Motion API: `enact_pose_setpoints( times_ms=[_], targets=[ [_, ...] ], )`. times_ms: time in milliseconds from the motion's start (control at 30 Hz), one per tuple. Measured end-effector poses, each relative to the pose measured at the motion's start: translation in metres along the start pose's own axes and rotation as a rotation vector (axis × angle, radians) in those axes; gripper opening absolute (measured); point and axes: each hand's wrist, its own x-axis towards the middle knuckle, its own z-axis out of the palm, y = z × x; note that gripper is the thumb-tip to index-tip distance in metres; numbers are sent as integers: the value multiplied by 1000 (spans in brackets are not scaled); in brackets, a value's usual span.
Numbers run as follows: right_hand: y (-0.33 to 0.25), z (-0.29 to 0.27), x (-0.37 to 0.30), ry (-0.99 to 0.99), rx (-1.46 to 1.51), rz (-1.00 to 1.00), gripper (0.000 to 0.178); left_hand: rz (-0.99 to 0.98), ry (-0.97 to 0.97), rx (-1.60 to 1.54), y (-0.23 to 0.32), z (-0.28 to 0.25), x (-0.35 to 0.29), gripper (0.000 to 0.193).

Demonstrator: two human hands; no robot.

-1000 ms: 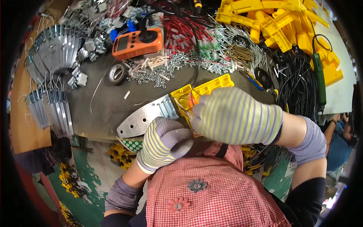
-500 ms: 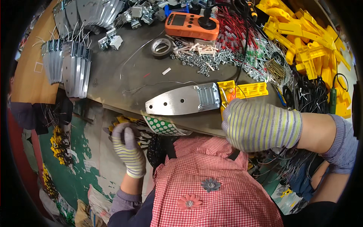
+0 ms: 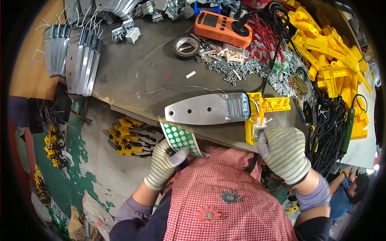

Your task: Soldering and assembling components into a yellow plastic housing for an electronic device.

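Note:
A tapered silver metal plate [image 3: 193, 110] with three holes lies at the table's front edge, its ribbed end joined to a yellow plastic handle shell [image 3: 277, 104] with thin wires in it. At the shell's lower end my right hand [image 3: 283, 154], in a striped glove, has its fingers curled together. Whatever they pinch there is hidden; a small whitish part shows beside the fingertips. My left hand [image 3: 163, 164], gloved alike, is closed on the lower edge of a green sheet with white dots [image 3: 179, 138], which hangs over the table edge, thumb in front.
Behind the plate are a tape roll [image 3: 187, 48], an orange multimeter [image 3: 223, 30] and a pile of nuts [image 3: 225, 68]. Yellow shells [image 3: 335, 72] and black cables [image 3: 325, 132] heap up at right. Stacked metal plates [image 3: 82, 60] stand left. A person [image 3: 348, 188] sits far right.
My left hand has moved right and up onto the dotted sheet. My right hand has drawn down from the handle shell's wiring to its lower end. The view has shifted slightly.

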Motion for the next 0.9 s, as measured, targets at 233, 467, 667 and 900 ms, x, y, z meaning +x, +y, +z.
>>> enact_pose_setpoints(
  times_ms=[233,467,667,900],
  targets=[
    [-39,-8,29,135,628,36,12,-42,16,-3,14,10,1,22],
    [-58,38,48,156,775,-150,18,303,105,498,29,24,-6,19],
    [-58,19,41,321,401,-315,16,378,117,684,47,37,-16,20],
    [-53,30,33,335,588,-201,9,585,41,1077,48,38,-18,27]
  ],
)
